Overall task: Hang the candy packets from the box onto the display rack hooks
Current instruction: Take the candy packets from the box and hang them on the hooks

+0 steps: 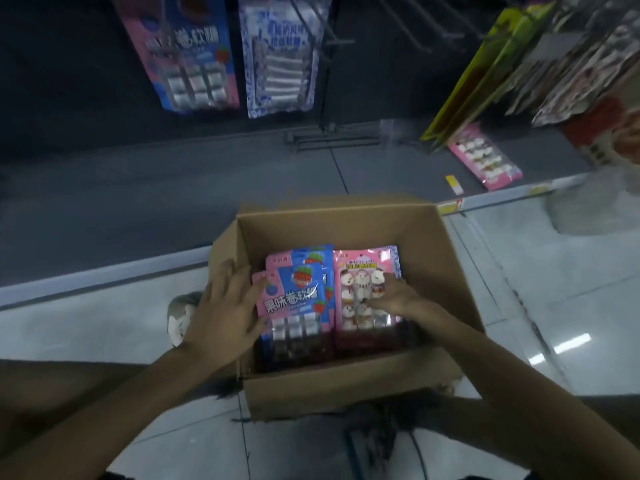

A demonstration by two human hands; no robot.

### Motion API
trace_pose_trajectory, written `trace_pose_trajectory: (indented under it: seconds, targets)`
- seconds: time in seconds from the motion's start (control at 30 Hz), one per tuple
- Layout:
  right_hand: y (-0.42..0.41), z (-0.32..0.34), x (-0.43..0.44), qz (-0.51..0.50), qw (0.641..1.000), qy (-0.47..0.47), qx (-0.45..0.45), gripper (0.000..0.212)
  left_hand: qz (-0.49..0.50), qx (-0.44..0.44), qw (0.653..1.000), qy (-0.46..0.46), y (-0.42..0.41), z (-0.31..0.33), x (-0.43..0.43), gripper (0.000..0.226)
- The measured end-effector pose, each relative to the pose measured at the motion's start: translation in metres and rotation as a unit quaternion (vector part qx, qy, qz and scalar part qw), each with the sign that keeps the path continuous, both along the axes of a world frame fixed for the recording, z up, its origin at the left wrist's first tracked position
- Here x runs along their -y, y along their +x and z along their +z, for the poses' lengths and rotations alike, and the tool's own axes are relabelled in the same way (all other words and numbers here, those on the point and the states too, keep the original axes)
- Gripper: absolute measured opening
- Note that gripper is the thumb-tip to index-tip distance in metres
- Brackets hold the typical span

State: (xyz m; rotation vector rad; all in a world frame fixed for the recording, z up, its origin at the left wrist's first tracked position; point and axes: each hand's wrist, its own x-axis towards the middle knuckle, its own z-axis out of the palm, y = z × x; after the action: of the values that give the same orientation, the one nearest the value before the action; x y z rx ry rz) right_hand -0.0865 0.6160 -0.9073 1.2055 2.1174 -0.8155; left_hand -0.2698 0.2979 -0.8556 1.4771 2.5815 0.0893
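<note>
An open cardboard box (446, 271) stands on the floor below me. Inside on the left lies a stack of blue-and-pink candy packets (294, 299), and on the right a stack of pink packets with snowman sweets (360, 292). My left hand (225, 306) reaches over the box's left wall and holds the left edge of the top blue-and-pink packet, thumb against it. My right hand (394, 296) rests on the top pink packet with its fingers curled at it. Above, the same blue-and-pink packets (190, 53) hang on the rack beside white-and-blue ones (280, 57). Bare black hooks (329, 32) stick out to their right.
A low grey shelf base (138, 202) runs behind the box. A pink packet (485, 157) lies on it at the right, under yellow and silver hanging packets (519, 64). Spare hooks (329, 140) lie on the base. A shoe (180, 313) shows left of the box.
</note>
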Motion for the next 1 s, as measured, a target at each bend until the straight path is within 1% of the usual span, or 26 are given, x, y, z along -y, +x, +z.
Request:
trace_pose_trajectory:
  seconds: [0.07, 0.13, 0.2, 0.3, 0.33, 0.4, 0.43, 0.47, 0.5, 0.53, 0.6, 0.63, 0.67, 0.7, 0.77, 0.8, 0.9, 1.0]
  targets:
    - [-0.004, -0.022, 0.000, -0.048, 0.999, 0.002, 0.006, 0.115, 0.006, 0.022, 1.000, 0.002, -0.001, -0.012, 0.000, 0.065]
    - [-0.011, -0.027, 0.010, -0.134, 0.991, -0.012, -0.001, 0.120, 0.003, 0.026, 1.000, -0.004, -0.004, -0.024, 0.002, 0.062]
    - [-0.015, -0.033, 0.020, -0.188, 0.982, -0.007, -0.011, 0.120, 0.005, 0.018, 1.000, -0.014, -0.006, -0.029, 0.005, 0.056]
    - [-0.015, -0.047, 0.029, -0.261, 0.963, -0.003, -0.063, 0.103, 0.007, 0.004, 1.000, -0.011, -0.005, -0.034, 0.006, 0.050]
    - [-0.017, -0.047, 0.033, -0.279, 0.957, 0.022, -0.075, 0.100, 0.006, 0.001, 1.000, -0.009, -0.006, -0.036, 0.006, 0.050]
    - [-0.023, -0.049, 0.037, -0.290, 0.948, 0.111, -0.063, 0.106, 0.001, -0.006, 1.000, -0.010, -0.007, -0.038, 0.007, 0.048]
    - [-0.025, -0.051, 0.039, -0.304, 0.941, 0.136, -0.056, 0.106, 0.001, -0.008, 1.000, -0.012, -0.006, -0.039, 0.007, 0.047]
    - [-0.029, -0.051, 0.040, -0.325, 0.932, 0.148, -0.061, 0.100, 0.006, -0.008, 1.000, -0.011, -0.006, -0.039, 0.007, 0.045]
    - [-0.031, -0.052, 0.037, -0.352, 0.922, 0.139, -0.076, 0.091, 0.012, -0.007, 1.000, -0.012, -0.005, -0.038, 0.007, 0.043]
    - [-0.030, -0.052, 0.035, -0.371, 0.917, 0.106, -0.107, 0.079, 0.018, -0.004, 1.000, -0.015, -0.004, -0.038, 0.007, 0.041]
    - [-0.027, -0.051, 0.031, -0.354, 0.924, 0.009, -0.142, 0.050, 0.023, -0.004, 1.000, -0.016, -0.002, -0.035, 0.006, 0.037]
    - [-0.026, -0.049, 0.029, -0.324, 0.935, -0.015, -0.142, 0.035, 0.024, -0.005, 1.000, -0.014, -0.002, -0.034, 0.005, 0.037]
    - [-0.025, -0.048, 0.028, -0.292, 0.946, -0.005, -0.140, 0.024, 0.023, -0.007, 1.000, -0.014, -0.002, -0.033, 0.005, 0.037]
    - [-0.026, -0.044, 0.026, -0.267, 0.954, 0.013, -0.138, 0.021, 0.023, -0.009, 1.000, -0.018, -0.002, -0.031, 0.004, 0.038]
    - [-0.029, -0.031, 0.021, -0.245, 0.960, 0.023, -0.130, 0.026, 0.022, -0.021, 0.999, -0.026, -0.001, -0.029, 0.002, 0.038]
    - [-0.030, -0.021, 0.017, -0.247, 0.960, 0.006, -0.135, 0.030, 0.020, -0.025, 0.999, -0.025, -0.001, -0.028, 0.001, 0.037]
    - [-0.029, 0.009, 0.002, -0.253, 0.949, -0.040, -0.182, 0.037, 0.021, -0.027, 0.999, -0.004, -0.001, -0.024, -0.003, 0.040]
    - [-0.029, 0.053, -0.004, -0.214, 0.950, -0.055, -0.219, 0.043, 0.028, -0.021, 0.999, 0.009, -0.004, -0.024, -0.005, 0.046]
